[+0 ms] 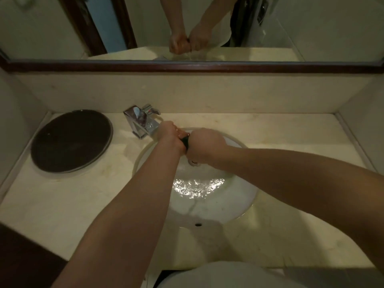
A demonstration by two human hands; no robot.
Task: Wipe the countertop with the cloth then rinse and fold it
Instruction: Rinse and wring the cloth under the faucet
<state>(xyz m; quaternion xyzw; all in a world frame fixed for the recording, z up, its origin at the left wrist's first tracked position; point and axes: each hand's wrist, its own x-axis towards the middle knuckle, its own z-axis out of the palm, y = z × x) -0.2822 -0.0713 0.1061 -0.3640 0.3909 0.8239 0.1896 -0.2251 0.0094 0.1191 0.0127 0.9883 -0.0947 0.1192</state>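
Where the left hand [168, 133] and right hand [205, 147] meet over the sink [239, 200], fingers clamped round it, the cloth [185, 141] shows only as a dark twisted strip, mostly hidden by them. On the countertop [62, 204] a dark round tray [70, 140] lies left of the tap [143, 121], which the left hand partly covers.
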